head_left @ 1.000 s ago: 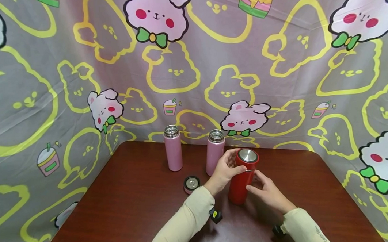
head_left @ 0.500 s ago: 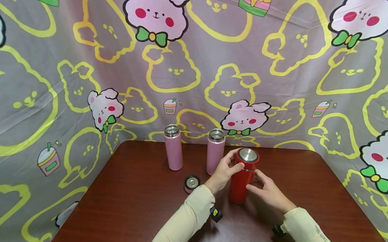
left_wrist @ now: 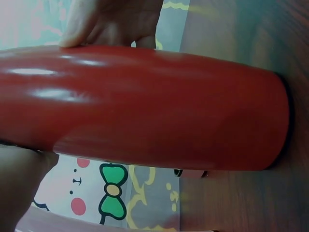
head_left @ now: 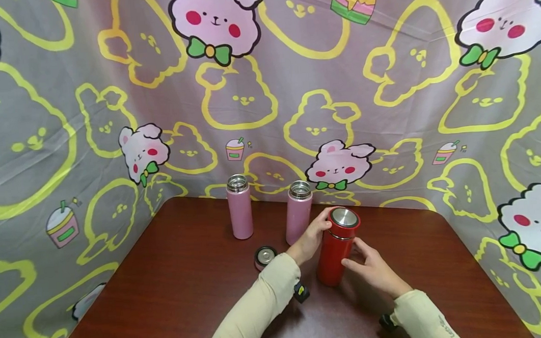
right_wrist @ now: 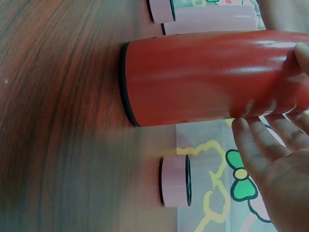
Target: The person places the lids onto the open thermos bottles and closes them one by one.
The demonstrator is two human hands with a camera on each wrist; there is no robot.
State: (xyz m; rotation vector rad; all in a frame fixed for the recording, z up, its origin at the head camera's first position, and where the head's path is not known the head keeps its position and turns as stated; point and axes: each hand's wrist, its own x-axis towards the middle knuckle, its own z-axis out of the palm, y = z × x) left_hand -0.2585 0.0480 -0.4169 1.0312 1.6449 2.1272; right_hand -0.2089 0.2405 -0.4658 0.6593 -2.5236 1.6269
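Note:
A red thermos bottle (head_left: 332, 262) stands upright on the table, with its steel-topped red lid (head_left: 345, 217) on its neck. My left hand (head_left: 308, 241) holds that lid from the left, thumb at its near side; some fingers are hidden behind it. Around the bottle's body, from the right, my right hand (head_left: 374, 271) keeps its grip, thumb in front and fingertips against the far side. In the right wrist view, the right fingertips touch the red wall (right_wrist: 193, 79). A narrow metal ring shows below the lid.
Two lidless pink bottles (head_left: 240, 211) (head_left: 299, 216) stand behind at the left. An upturned pink lid (head_left: 265, 257) lies beside my left forearm. Another pink lid (right_wrist: 175, 181) appears beyond the red bottle in the right wrist view. A patterned curtain (head_left: 257, 98) borders the table.
My left thumb has shifted leftward around the red lid, and the left wrist has turned slightly. The right hand and the bottle have stayed in place.

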